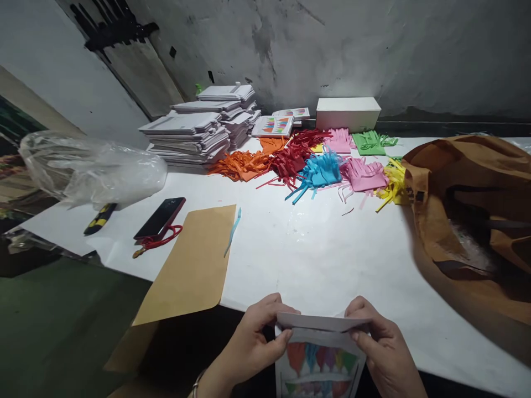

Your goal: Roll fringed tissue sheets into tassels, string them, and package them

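Note:
At the bottom edge, both my hands hold a white packet printed with coloured bunting flags. My left hand pinches its top left corner, fingers closed on the folded flap. My right hand grips the top right corner the same way. The packet hangs just off the near edge of the white table. Its lower part runs out of view.
Piles of cut paper fringes in orange, red, blue, pink, yellow and green lie at the back. Stacks of white packets and a white box stand behind. A brown envelope, a phone, a plastic bag and brown wrapping surround them.

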`<state>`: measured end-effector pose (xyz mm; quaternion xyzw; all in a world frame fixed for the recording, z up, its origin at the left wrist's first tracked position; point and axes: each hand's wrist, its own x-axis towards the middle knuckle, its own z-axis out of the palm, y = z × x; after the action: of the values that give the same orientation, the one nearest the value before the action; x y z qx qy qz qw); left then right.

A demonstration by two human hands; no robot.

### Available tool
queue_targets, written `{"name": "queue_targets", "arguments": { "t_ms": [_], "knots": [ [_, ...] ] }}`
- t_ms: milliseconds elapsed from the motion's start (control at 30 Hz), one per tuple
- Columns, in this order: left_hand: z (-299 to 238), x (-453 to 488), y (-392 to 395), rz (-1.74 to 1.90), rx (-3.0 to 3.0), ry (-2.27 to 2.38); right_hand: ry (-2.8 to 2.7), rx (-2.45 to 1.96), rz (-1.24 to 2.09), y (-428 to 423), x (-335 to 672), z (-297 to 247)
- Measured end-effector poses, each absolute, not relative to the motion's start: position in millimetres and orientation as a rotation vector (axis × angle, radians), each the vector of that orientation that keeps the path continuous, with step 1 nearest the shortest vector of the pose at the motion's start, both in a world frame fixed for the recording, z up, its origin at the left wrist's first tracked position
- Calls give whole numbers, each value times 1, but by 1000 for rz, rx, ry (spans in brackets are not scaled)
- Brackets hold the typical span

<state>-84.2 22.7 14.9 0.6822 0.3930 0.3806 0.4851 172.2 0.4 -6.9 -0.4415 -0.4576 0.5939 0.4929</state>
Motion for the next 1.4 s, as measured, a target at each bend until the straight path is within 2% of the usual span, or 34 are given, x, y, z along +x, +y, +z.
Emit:
{"name": "queue_targets", "arguments": {
  "t_ms": [167,367,533,700,900,1033,1233,1400],
  "knots": [
    [13,-84,22,1063,1686,879,-922,-1167,1566,-4,168,-4],
    [11,-71,18,1134,1488,860,-884,-1127,1490,7,165,5],
    [31,-61,25,1297,1430,891,-879,-1122,1663,24,165,26],
    [41,-61,32,1315,1434,896,-931,-1004,1550,29,163,34],
    [46,-66,39,1239,1787,726,-1499,-753,1049,32,176,35],
    [72,-61,39,1365,1877,697,-1856,-604,691,34,193,51],
    [139,-45,52,1481,2097,516,-1896,-516,201,45,206,118],
    [143,-33,88,1467,2098,550,-2042,-561,-281,76,223,135]
  ]
}}
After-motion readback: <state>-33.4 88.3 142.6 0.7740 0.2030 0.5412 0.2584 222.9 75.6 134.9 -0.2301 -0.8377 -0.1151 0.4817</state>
